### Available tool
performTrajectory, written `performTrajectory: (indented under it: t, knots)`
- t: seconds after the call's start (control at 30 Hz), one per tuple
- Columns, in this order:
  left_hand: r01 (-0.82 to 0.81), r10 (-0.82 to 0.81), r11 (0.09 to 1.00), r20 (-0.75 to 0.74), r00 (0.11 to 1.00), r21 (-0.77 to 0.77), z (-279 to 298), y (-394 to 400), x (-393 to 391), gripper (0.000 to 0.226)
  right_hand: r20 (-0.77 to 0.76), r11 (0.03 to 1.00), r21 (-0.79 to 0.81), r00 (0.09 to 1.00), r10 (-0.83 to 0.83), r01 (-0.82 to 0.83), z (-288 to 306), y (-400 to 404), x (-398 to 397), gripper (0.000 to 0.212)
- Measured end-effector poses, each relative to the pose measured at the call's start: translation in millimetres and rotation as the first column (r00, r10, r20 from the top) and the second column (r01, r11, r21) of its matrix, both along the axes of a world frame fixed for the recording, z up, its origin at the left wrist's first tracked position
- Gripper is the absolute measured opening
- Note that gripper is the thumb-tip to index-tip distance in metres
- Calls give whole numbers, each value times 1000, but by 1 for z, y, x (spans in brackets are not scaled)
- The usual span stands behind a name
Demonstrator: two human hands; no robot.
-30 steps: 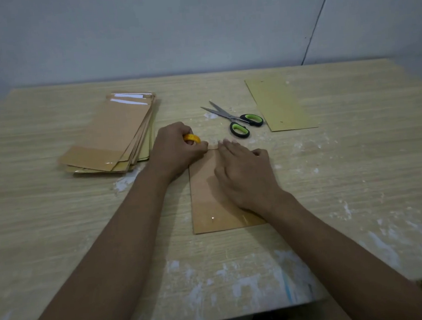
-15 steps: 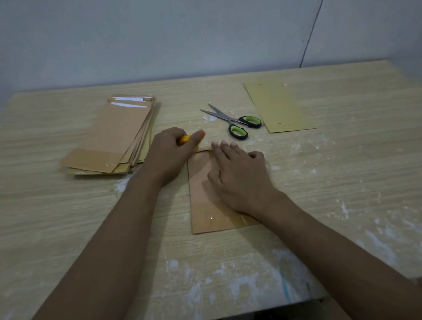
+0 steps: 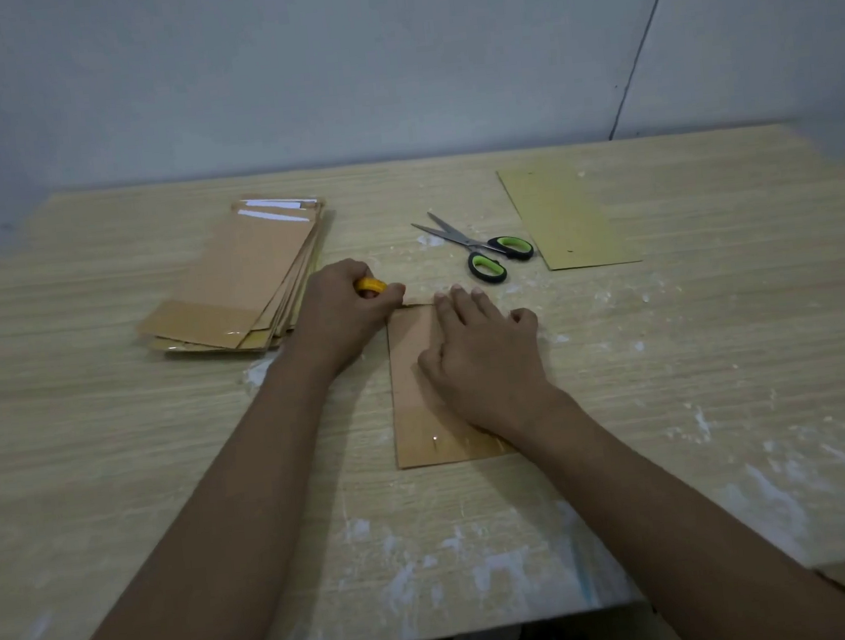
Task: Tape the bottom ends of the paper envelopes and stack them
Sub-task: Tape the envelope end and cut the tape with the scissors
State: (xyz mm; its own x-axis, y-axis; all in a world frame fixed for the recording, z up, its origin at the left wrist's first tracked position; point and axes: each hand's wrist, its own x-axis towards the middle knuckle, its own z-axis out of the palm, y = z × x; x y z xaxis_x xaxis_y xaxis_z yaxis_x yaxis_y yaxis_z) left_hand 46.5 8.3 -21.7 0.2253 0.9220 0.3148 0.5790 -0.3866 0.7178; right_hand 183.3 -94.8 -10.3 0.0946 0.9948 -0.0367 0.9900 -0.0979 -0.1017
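I start with the wooden table (image 3: 113, 452), its near edge smeared with white marks. On its far left sits the stack of envelopes (image 3: 246, 280), fanned slightly, the top one showing a glossy band along its near end, which I take for tape already laid. Far right lies a single greenish sheet (image 3: 568, 218), well apart from the work.

In the middle lies the envelope in hand (image 3: 412, 372), flat and lengthwise away from me, with a shiny strip across its near end. My right hand (image 3: 483, 360) lies flat on it, fingers straight and spread toward the far edge, holding nothing, only pinning the paper down. My left hand (image 3: 345, 314) is curled round a small yellow object (image 3: 370, 286) at the far left corner of the envelope (a tape dispenser or a cutter, I cannot tell which from here). The scissors (image 3: 481, 249), green-handled and blades apart, rest just beyond the right fingertips, untouched.

I judge the step to be taping, or trimming tape, at the far edge of this envelope. The next move calls for drawing the yellow tool straight along that edge while the right hand keeps the paper from sliding; then a lift across to the stack.
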Motion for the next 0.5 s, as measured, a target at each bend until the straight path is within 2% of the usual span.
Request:
performTrajectory:
  t: [0.27, 0.5]
  knots:
    - [-39, 39, 999, -10, 999, 32, 0, 1, 1, 40, -73, 994, 12, 991, 110, -109, -1, 6, -5, 55]
    - [-38, 39, 999, 20, 999, -20, 0, 0, -8, 53, -58, 995, 31, 993, 100, -98, 2, 8, -8, 52]
